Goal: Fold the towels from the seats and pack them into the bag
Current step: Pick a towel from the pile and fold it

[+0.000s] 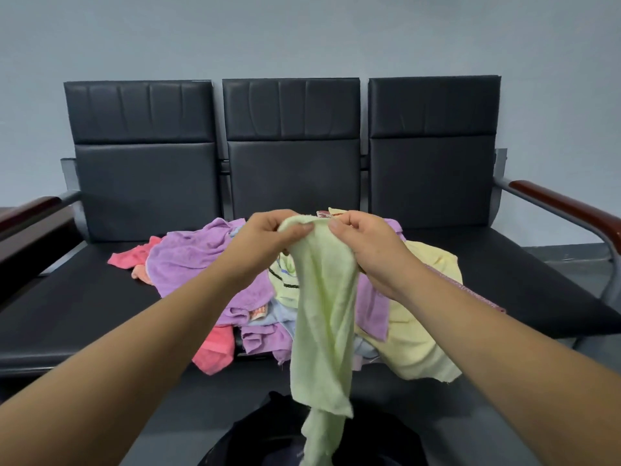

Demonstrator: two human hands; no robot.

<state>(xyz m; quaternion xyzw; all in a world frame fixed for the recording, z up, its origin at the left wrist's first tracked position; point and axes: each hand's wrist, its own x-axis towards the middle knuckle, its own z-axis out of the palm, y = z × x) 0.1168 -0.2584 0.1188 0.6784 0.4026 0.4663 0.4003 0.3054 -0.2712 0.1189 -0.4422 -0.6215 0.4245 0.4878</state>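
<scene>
Green towel [322,317]: top edge is pinched by left hand [268,235] and right hand [364,243]; remainder is hung above black bag [268,428]. Towel pile [208,257]: is heaped on seats [84,297].

Soft, even light fills the scene, apparently from overhead, and nothing is blown out. The wall [302,35] is brightest across its middle and dims toward the top corners. The black backrests [290,109] carry a dull sheen that picks out their creases. Shadows are weak, with only a thin dark line under the edges of the pile [201,260] on the seat [84,297]. The bag [262,432] at the bottom edge is almost featureless black. Wide-angle distortion bows the armrest [564,210] and stretches the forearms [134,348] at the lower corners. The left hand [268,235] and right hand [363,240] look crisp. The lower end of the green towel [322,314] is slightly soft.
</scene>
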